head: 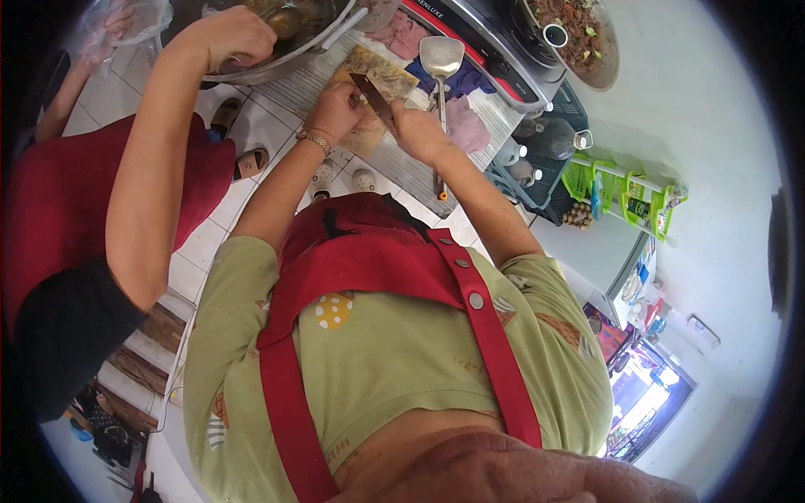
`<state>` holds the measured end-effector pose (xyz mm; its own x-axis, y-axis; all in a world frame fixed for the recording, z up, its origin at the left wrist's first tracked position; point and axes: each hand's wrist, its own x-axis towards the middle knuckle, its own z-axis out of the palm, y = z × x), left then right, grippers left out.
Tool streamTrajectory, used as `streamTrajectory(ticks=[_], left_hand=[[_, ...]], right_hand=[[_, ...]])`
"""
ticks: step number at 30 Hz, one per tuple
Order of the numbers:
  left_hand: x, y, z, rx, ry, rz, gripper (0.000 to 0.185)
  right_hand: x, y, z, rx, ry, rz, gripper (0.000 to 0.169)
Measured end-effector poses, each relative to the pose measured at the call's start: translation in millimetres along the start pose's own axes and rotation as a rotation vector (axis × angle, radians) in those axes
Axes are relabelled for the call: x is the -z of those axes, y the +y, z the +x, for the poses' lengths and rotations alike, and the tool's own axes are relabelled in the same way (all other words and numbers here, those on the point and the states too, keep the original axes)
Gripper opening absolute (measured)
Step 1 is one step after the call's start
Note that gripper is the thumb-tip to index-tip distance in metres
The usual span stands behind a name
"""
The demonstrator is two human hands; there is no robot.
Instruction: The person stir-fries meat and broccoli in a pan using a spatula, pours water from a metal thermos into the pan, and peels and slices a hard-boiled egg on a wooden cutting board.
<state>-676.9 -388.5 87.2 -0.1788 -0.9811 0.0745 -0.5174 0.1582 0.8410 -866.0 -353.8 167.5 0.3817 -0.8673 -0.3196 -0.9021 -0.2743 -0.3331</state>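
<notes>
My right hand [420, 131] grips a kitchen knife [372, 95] with a broad, dark blade, held over a worn cutting board [371, 66]. Close to the blade, my left hand [333, 112], with a gold-coloured watch at the wrist, has its fingers curled around a small pale green piece of food [363, 99]. The rest of that piece is hidden by the fingers. A metal spatula [441, 58] lies to the right of the board, its handle running past my right hand. Pink cloths [466, 126] and a dark blue cloth [468, 77] are beside it.
At the left, a co-worker's hand [236, 39] reaches into a large metal pot [302, 53]; another person's hand is near a clear plastic bag [148, 22]. A gas stove [497, 66] with a pan of chopped food [604, 60] stands at upper right. Bottles [553, 139] fill a crate.
</notes>
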Motion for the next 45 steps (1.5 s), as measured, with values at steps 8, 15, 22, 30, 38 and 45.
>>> streamTrajectory(ticks=[8,15,22,30,38,45], left_hand=[[-2,-5,-2,-0.021,-0.002,0.018,0.021],[-3,-7,1,-0.121,-0.009,0.002,0.020],[14,-9,2,-0.009,-0.137,0.057,0.025],[0,25,21,-0.315,-0.358,0.363,0.030],[20,14,11,0.006,-0.442,0.093,0.020],[25,262,40,-0.636,-0.094,-0.108,0.015]], right_hand=[[12,-18,11,-0.034,-0.076,-0.050,0.022],[-1,-15,39,-0.070,-0.021,0.042,0.025],[29,16,22,-0.122,0.120,0.431,0.031],[-33,60,24,-0.396,0.227,0.463,0.044],[-54,10,-34,-0.221,0.478,0.301,0.046],[-90,53,-183,-0.146,0.466,0.462,0.018]])
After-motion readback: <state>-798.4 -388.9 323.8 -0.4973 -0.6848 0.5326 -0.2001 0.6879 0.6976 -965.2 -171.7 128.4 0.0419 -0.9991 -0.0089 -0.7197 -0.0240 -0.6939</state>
